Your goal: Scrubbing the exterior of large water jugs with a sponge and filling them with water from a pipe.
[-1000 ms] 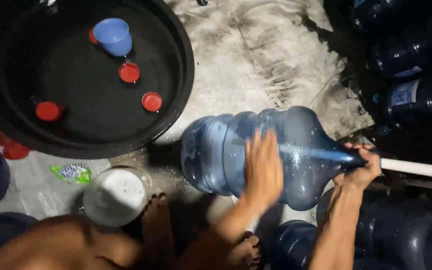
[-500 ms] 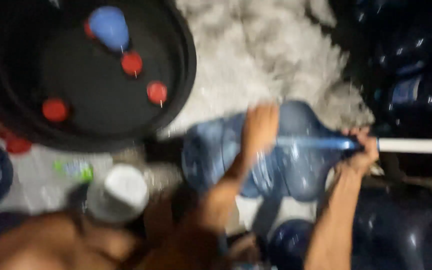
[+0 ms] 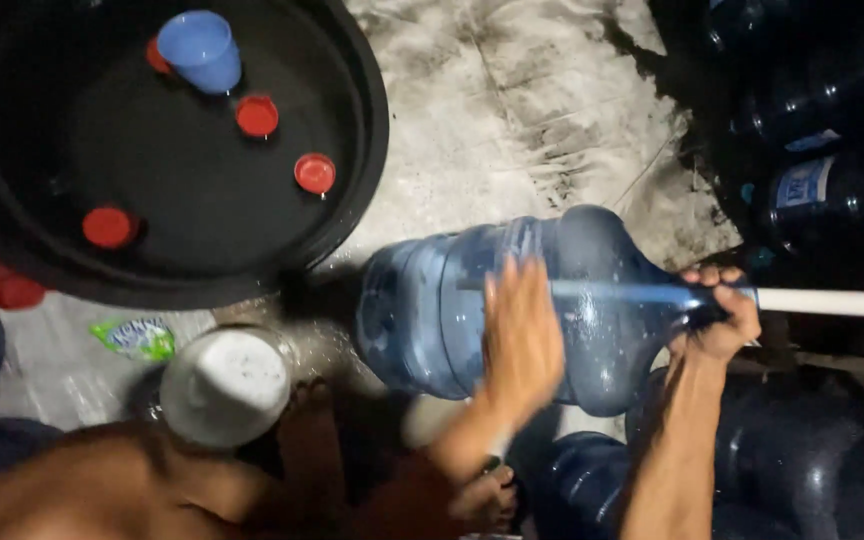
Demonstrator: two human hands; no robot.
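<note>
1. Large blue water jug (image 3: 452, 300) lies on its side on the wet concrete floor (image 3: 512, 120), neck pointing to the person's right, just beside the black basin (image 3: 352, 190).
2. Left hand (image 3: 520, 335): flat on the jug's upper side, fingers spread, palm pressing on the plastic; not clenched around anything. The hand is blurred.
3. Right hand (image 3: 720, 315): fist closed around the jug's neck where a white rod (image 3: 832, 302) enters the mouth. Cannot tell whether the fingers also pinch the rod itself.
4. The rod runs level from the right edge of the view into the jug; a pale streak continues inside the body.
5. The basin holds dark water; afloat on it are a blue cup (image 3: 200, 50) and several red caps (image 3: 314, 172).
6. Near the person's bare foot (image 3: 482, 498): a white bucket (image 3: 224, 385), and a green sachet (image 3: 134, 338) on the floor beside it.
7. More dark blue jugs (image 3: 822, 190) are stacked along the right, and one (image 3: 782, 470) lies under the right forearm.
</note>
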